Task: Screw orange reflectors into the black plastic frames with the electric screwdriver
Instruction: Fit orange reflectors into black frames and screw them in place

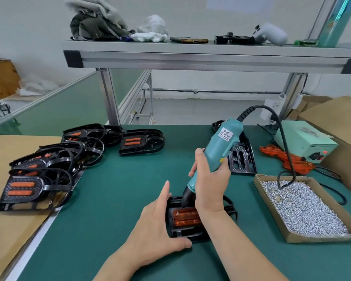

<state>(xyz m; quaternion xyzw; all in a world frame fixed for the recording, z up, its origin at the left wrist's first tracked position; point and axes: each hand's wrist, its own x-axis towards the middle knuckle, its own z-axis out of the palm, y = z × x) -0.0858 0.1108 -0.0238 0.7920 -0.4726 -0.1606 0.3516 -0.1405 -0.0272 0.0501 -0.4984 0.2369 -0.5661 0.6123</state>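
In the grip, electric screwdriver [221, 147]: showed smooth teal plastic with a faint sheen. Just below the grip, orange reflector [185, 219]: appeared translucent ribbed plastic, glossy. Around it, black frame [177, 234]: looked moulded plastic, semi-gloss. Beneath, mat [120, 199]: seemed matt green, smooth. Right of the grip, tray [270, 209]: looked raw brown cardboard; held screws [302, 207] of bright metal.

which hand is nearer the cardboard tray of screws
Right. The right hand grips the electric screwdriver just left of the tray of screws; the left hand lies farther left, fingers straight against the black frame.
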